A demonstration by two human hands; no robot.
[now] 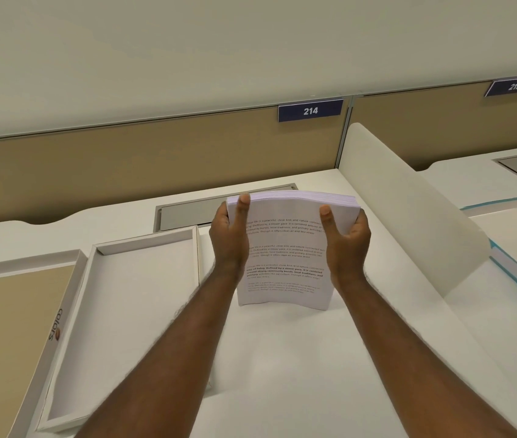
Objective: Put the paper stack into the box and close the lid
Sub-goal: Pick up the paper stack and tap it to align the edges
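Note:
I hold a thick stack of printed white paper (285,248) upright on its bottom edge on the white desk, near the middle of the view. My left hand (230,235) grips its left side and my right hand (345,240) grips its right side, thumbs on the front page. To the left lies a shallow white box (92,358), open and with nothing inside. Further left lies another shallow tray-like piece (58,314) with a tan inside and a printed logo on its rim; I cannot tell for sure that it is the lid.
A white divider panel (408,216) slants along the right of the desk (282,358). Beyond it lies a white and teal box (510,267). A grey cable flap (187,213) sits behind the stack. Tan partitions with signs 214 and 215 close the back.

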